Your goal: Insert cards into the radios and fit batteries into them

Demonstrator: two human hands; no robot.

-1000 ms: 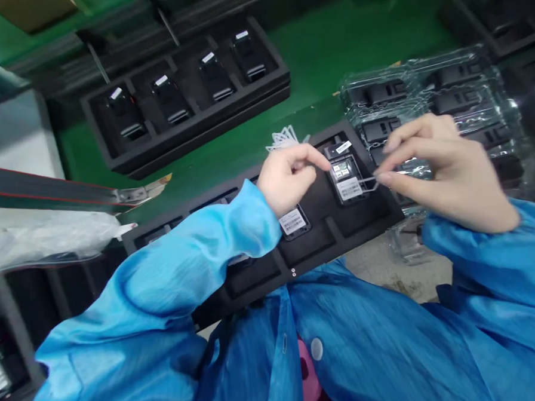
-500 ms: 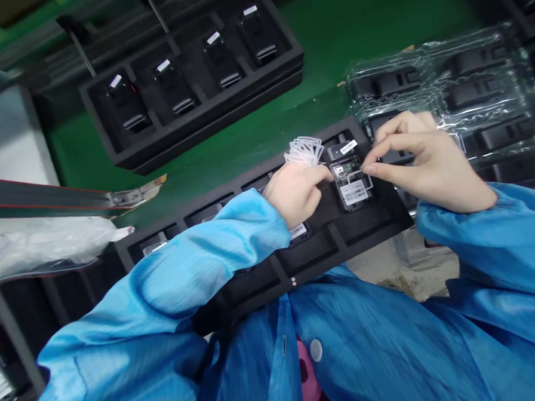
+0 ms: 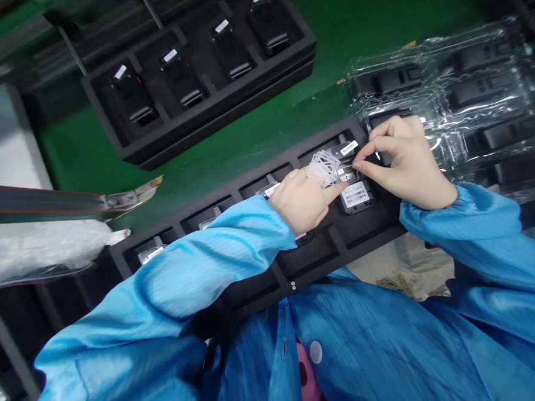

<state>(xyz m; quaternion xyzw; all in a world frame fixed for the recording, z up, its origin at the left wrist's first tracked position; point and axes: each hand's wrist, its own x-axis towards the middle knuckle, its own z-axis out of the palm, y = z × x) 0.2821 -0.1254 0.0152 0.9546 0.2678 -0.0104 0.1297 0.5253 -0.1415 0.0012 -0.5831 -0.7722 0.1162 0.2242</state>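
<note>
My left hand (image 3: 304, 203) is closed on a bundle of thin white rectangular frames (image 3: 323, 166), with its index finger stretched onto an opened black handheld device (image 3: 357, 199). The device lies in a black foam tray (image 3: 313, 259); its inside shows a barcode label and a small circuit area. At the device's upper right edge, my right hand (image 3: 400, 163) is pinched, thumb against index finger. Whatever sits between those fingertips is too small to make out. A black piece with a white sticker (image 3: 349, 148) lies just above the device.
Behind stands another foam tray (image 3: 227, 107) with several black devices (image 3: 230, 50). Clear plastic blister trays (image 3: 443, 128) with black covers lie at the right. A plastic bag (image 3: 46, 251) and a metal rail (image 3: 38, 200) are at the left.
My left hand and its bundle have moved right, over the device. The thin white frame visible at my right fingertips before no longer shows clearly; that hand has shifted slightly left.
</note>
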